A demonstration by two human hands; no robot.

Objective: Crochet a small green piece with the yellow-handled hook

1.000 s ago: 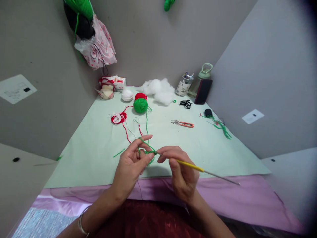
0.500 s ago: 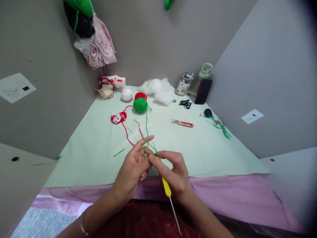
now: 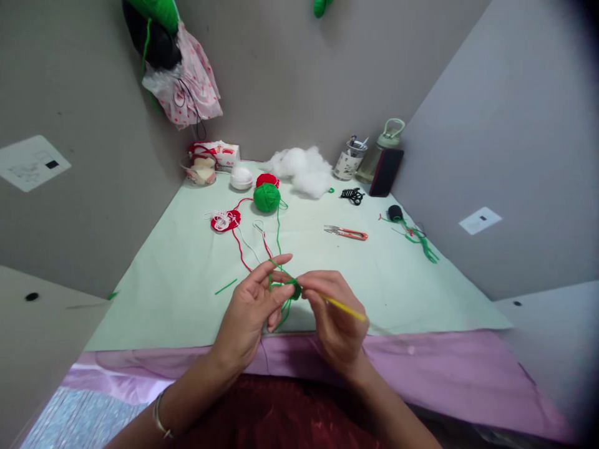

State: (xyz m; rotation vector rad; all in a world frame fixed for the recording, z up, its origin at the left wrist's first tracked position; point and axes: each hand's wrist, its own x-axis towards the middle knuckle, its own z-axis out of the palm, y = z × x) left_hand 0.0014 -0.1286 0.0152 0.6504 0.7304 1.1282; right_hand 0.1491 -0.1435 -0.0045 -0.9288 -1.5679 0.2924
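Note:
My left hand (image 3: 250,308) pinches a small green crochet piece (image 3: 294,288), with a green strand running over its raised forefinger. My right hand (image 3: 334,318) grips a yellow-handled crochet hook (image 3: 344,307), its tip at the piece. The strand leads back across the pale green mat (image 3: 187,274) to a green yarn ball (image 3: 266,197). Both hands hover above the near edge of the mat.
A red and white crochet piece (image 3: 225,220) with loose red and white strands lies mid-left. Orange snips (image 3: 346,233) lie to the right. White stuffing (image 3: 302,168), a cup of pens (image 3: 349,162), a bottle (image 3: 381,153) and a tissue box (image 3: 215,154) stand at the back.
My right hand has swung the hook: it pointed right, then down toward me, and now slants to the right again. The left hand has kept its pinch on the green piece.

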